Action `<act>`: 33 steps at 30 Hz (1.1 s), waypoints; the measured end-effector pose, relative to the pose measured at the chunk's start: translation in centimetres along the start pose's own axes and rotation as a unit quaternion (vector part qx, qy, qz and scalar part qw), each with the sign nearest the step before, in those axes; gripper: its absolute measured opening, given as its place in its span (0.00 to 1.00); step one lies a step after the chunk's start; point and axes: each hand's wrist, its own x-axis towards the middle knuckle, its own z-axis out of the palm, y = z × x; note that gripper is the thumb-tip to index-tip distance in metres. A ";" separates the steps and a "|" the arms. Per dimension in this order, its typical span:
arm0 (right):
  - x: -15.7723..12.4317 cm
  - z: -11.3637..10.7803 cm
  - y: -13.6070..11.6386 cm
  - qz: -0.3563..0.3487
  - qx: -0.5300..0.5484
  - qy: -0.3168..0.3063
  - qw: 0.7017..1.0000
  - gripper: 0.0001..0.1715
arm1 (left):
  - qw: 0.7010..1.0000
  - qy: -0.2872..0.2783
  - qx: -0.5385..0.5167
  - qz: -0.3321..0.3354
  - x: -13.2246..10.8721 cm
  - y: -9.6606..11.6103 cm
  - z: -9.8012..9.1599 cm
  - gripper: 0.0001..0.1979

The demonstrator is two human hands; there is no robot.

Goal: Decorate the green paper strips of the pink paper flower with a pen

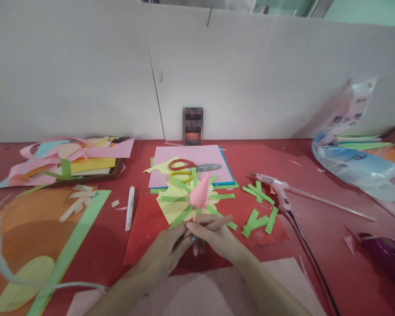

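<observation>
My left hand [171,241] and my right hand [222,239] meet at the near side of a paper flower. Their fingers overlap and are closed together, the left fingertips showing beyond the right hand. Anything between them is hidden. Just beyond the fingers stands a pink paper cone [200,192], the flower's middle, tip up. Around it spread pale yellow petals and green paper strips [175,198]. Beneath the flower lie a pale yellow cut sheet [167,208] and a red sheet [141,232]. Scissors [209,167] with red and yellow handles lie just behind it.
Loose green strips [250,224] and a pink glue gun [278,188] with a black cord lie right, near a clear glue stick [332,202]. A white marker [130,208] and paper scraps [82,197] lie left. Pink sheets [164,153] lie behind; a plastic bag [358,158] sits far right.
</observation>
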 end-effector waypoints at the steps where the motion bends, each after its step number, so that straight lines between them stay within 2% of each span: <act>1: -0.1 0.0 -0.2 0.000 -0.003 -0.002 1.000 0.17 | 1.000 -0.004 -0.010 -0.001 0.0 0.2 0.0 0.12; 6: -0.4 -0.1 -1.0 0.015 -0.019 -0.023 0.999 0.19 | 0.999 -0.030 -0.036 0.007 0.1 1.2 -0.2 0.15; 10: -0.7 -0.1 -1.2 0.022 -0.061 -0.032 0.997 0.20 | 0.999 -0.030 0.012 -0.031 0.0 0.5 0.2 0.15; 12: -0.8 0.2 -1.1 0.014 -0.082 -0.004 0.997 0.18 | 0.998 -0.002 0.045 -0.033 -0.1 -0.5 0.6 0.15; 15: -0.8 0.7 -0.8 -0.001 -0.126 0.074 0.989 0.15 | 0.995 0.021 0.093 -0.041 -0.2 -1.6 0.9 0.16; 18: -0.7 1.0 -0.5 -0.037 -0.217 0.139 0.965 0.19 | 0.991 0.027 0.119 -0.050 -0.2 -1.3 0.8 0.15; 20: -0.7 1.0 -0.3 -0.056 -0.255 0.151 0.953 0.21 | 0.992 0.005 0.114 -0.047 -0.2 -0.5 0.6 0.14; 24: -0.9 1.1 -0.3 -0.035 -0.255 0.120 0.959 0.21 | 0.992 -0.033 0.114 -0.040 -0.3 0.2 0.5 0.16; 28: -1.1 1.2 -0.9 0.005 -0.186 0.079 0.979 0.21 | 0.994 -0.022 0.107 -0.029 -0.3 -0.8 1.1 0.18; 33: -1.1 1.1 -1.0 -0.014 -0.124 0.051 0.991 0.20 | 0.997 -0.013 0.070 -0.011 -0.3 -1.6 1.6 0.17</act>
